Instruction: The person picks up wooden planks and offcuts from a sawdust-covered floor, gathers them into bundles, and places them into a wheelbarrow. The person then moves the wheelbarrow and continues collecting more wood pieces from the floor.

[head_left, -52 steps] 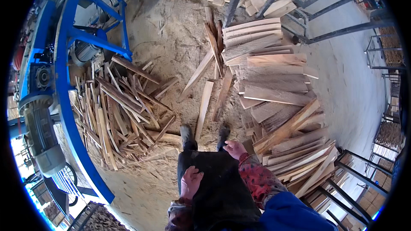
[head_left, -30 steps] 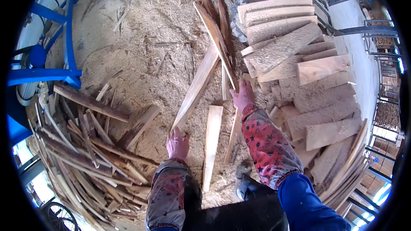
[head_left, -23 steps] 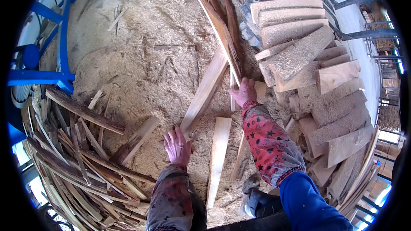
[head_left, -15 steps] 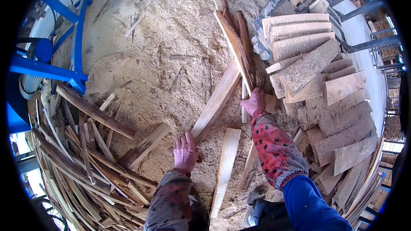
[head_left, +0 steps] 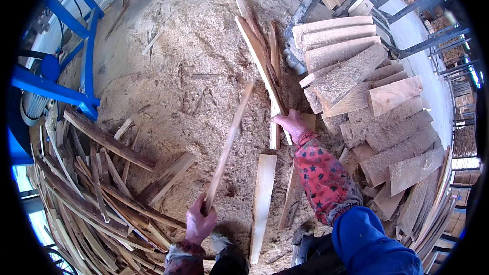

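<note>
Left hand: fingers wrapped tight round the near end of a long thin board, which slants up and away from the knuckles, far end raised over the sawdust floor. The board looks blurred, so it is probably moving.

Right hand: fingers bent over the near end of a narrow strip running away from the fingertips; how tight the hold is, cannot tell. A short strip lies just left of that thumb. A flat plank lies on the floor between the two hands, nearer the left wrist.

Stacked slabs lie right of the right hand; a heap of offcuts sits left of the left hand, with a blue machine frame beyond it.

Judgement: one end is a poor place to hold so long a board; a firm wrist and a low swing should keep the far tip from catching the strips ahead.

Against half a second ago: the board then lay flat on the sawdust with the left hand spread at its near end; it is now gripped and lifted. Right hand is in much the same place.
</note>
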`<state>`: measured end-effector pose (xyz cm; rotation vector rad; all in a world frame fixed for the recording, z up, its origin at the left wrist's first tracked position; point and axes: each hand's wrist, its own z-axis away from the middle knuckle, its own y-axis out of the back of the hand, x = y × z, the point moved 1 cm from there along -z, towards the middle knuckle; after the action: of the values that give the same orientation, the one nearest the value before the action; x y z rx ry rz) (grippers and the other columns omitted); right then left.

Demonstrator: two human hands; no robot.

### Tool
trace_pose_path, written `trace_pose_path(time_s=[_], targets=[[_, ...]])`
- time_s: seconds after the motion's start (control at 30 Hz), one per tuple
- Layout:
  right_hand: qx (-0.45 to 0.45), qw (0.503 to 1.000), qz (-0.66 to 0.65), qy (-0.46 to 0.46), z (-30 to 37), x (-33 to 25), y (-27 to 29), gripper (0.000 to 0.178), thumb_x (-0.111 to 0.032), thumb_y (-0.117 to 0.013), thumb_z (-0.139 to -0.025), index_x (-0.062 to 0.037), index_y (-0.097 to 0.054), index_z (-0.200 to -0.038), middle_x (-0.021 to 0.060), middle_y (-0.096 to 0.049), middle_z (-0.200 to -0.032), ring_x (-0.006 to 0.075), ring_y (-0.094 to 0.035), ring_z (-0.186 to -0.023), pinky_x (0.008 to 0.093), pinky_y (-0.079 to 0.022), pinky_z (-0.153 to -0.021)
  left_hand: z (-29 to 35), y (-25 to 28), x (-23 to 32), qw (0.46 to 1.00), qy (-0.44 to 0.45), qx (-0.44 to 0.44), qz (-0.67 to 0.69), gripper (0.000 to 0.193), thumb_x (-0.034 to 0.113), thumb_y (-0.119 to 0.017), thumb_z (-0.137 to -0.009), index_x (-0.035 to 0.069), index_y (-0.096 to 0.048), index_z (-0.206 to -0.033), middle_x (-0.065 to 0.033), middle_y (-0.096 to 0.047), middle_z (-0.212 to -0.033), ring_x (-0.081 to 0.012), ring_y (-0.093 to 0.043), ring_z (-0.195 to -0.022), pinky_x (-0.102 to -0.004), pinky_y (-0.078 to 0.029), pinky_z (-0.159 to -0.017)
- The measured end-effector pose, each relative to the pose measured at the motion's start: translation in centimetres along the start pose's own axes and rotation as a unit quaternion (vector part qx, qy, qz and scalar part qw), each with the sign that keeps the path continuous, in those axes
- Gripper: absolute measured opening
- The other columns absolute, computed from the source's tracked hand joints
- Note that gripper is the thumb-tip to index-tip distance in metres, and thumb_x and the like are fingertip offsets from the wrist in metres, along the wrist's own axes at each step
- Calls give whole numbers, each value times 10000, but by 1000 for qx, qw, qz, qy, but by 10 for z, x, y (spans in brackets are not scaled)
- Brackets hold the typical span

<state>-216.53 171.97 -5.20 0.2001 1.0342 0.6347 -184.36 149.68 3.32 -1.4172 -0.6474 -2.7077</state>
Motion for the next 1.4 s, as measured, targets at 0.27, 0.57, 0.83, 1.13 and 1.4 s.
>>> trace_pose_path(time_s=[0.27,0.57,0.83,1.13,1.4], targets=[[-107,973,-197,57,52,-68,-21,415,-209,-692,-713,50,-521,-989,131,-613,-816,202,-624,-711,329,-565,-682,-23,7,1,949,83,58,300,158,160,-529,-884,5,-559,-878,17,-486,-619,-48,-416,-470,-218,-303,-398],[-248,921,109,279,170,-16,-128,696,-360,-720,-741,128,-384,-1107,218,-403,-1014,308,-498,-937,393,-478,-802,-70,-18,-14,860,159,-15,484,565,499,-493,-922,3,-503,-1192,-114,-600,-1027,-210,-611,-916,-370,-525,-791],[-296,828,299,370,176,-30,-124,816,-635,-673,-698,128,-518,-941,236,-491,-913,370,-586,-746,411,-509,-666,-60,-21,-8,888,140,-40,437,438,123,-743,-768,-32,-551,-1131,-65,-637,-899,-186,-640,-759,-330,-545,-679],[151,918,258,263,-31,-30,-59,396,-359,-669,-804,-11,-583,-973,162,-534,-992,256,-575,-864,384,-497,-759,-53,-7,-19,866,165,-50,470,423,174,-721,-736,13,-524,-1073,-39,-576,-766,-168,-594,-639,-313,-512,-572],[149,887,415,137,-107,-16,-41,476,-391,-681,-753,-18,-588,-1035,224,-552,-1062,387,-585,-979,451,-475,-849,-43,7,-42,861,153,-63,480,556,266,-737,-716,9,-492,-1144,-47,-569,-875,-166,-577,-749,-308,-506,-672]])
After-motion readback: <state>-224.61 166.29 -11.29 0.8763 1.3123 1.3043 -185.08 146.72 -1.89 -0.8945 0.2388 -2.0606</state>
